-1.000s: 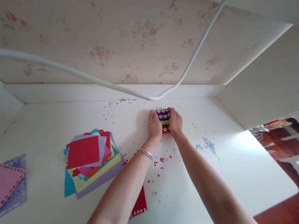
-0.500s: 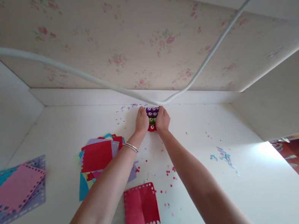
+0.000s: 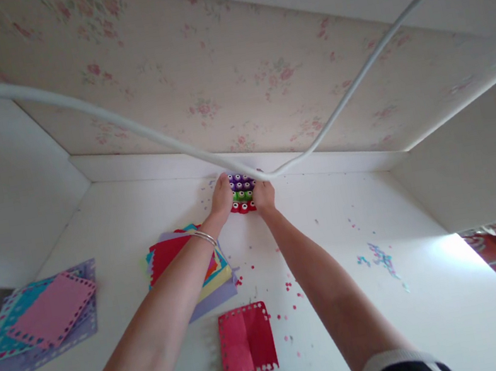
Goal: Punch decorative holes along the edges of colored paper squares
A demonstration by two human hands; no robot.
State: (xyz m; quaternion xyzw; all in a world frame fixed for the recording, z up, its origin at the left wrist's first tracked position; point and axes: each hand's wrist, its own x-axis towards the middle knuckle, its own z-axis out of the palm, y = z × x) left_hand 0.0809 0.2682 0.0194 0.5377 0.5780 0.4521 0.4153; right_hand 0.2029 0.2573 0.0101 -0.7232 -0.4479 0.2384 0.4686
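Observation:
Near the back of the white table, my left hand and my right hand close in on the two sides of a cluster of small purple, green and red pieces. White round dots with dark centres, like eyes, mark the pieces, which sit in rows. My fingers wrap round the outer sides of the cluster, and their tips are partly hidden. Below my forearms lies a folded red sheet of paper with punched holes along its edges.
Under my left forearm lies a stack of coloured paper. Punched pink, blue and purple sheets overlap at the left. Red paper bits and bluish bits are scattered about. A white cable hangs across the view, above my hands.
Both hands have moved apart slightly, and more of the coloured cluster shows between them. The camera view has shifted a little, so the papers appear further right.

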